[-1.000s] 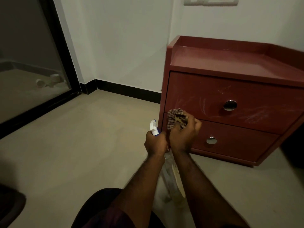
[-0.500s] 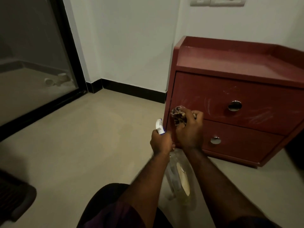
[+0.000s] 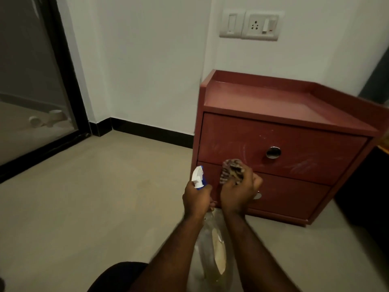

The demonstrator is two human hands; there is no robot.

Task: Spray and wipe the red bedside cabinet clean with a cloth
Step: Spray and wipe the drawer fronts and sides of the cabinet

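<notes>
Right hand (image 3: 237,194) fingers curled around a bunched checked cloth (image 3: 232,170), pressing it against the red cabinet (image 3: 294,131) front at the seam between the two drawers, left side. Left hand (image 3: 196,200) wrapped around the neck of a clear spray bottle (image 3: 212,249), white nozzle (image 3: 198,178) up, just beside the cabinet's left corner. Cabinet on the floor (image 3: 94,197) against the wall, smears on the upper drawer (image 3: 305,152).

Bare, lightly haired forearms (image 3: 250,247) run up to the left hand (image 3: 196,200) and right hand (image 3: 237,194); a knee (image 3: 117,277) clad in dark fabric shows at the lower edge.
</notes>
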